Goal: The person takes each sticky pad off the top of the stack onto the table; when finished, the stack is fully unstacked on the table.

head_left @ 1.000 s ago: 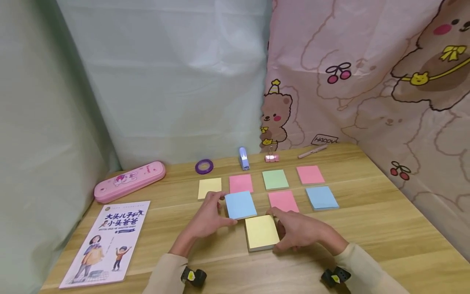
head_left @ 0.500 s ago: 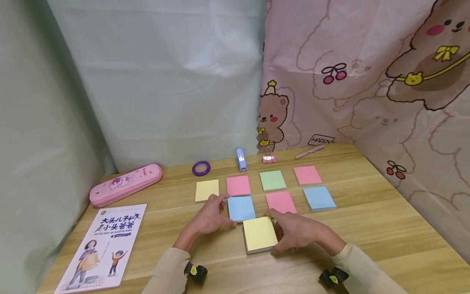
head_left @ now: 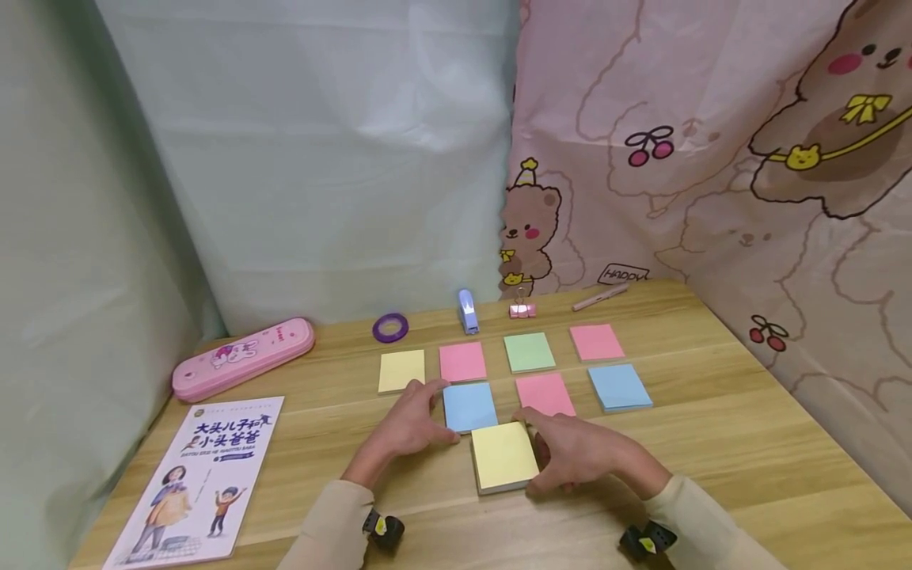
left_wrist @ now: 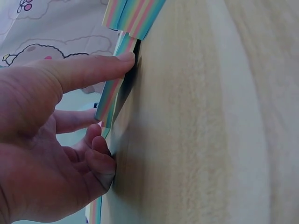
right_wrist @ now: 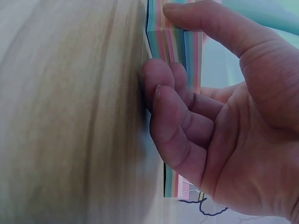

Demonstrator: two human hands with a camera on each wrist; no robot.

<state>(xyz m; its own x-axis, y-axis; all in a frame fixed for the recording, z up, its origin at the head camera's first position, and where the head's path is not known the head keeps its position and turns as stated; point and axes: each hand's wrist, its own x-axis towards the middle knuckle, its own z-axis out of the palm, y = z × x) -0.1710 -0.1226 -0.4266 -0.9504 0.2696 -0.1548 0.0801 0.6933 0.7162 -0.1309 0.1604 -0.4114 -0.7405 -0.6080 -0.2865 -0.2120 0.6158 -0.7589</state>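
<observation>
In the head view my left hand (head_left: 411, 423) grips a blue sticky-note pad (head_left: 470, 408), index finger at its far left corner and thumb at its near left. The left wrist view shows that thumb (left_wrist: 122, 63) against the pad's striped edge (left_wrist: 111, 95), with a dark shadow beneath. My right hand (head_left: 586, 451) holds a thicker yellow sticky-note pad (head_left: 504, 455) by its right side, thumb near and index finger far. From the right wrist, the thumb (right_wrist: 187, 11) lies on the striped paper edge and the other fingers curl close over the table.
Behind the hands lie a yellow pad (head_left: 402, 370), pink pads, a green pad (head_left: 530, 351) and another blue pad (head_left: 620, 386). Farther back are purple tape (head_left: 390, 327), a stapler (head_left: 468, 311), a binder clip (head_left: 522, 309) and a pen (head_left: 600, 297). A pencil case (head_left: 244, 359) and booklet (head_left: 195, 483) lie left.
The blue pad in my left hand has come down and straightened, just in front of the pink one. My right hand stays on the yellow pad. The head view has shifted slightly.
</observation>
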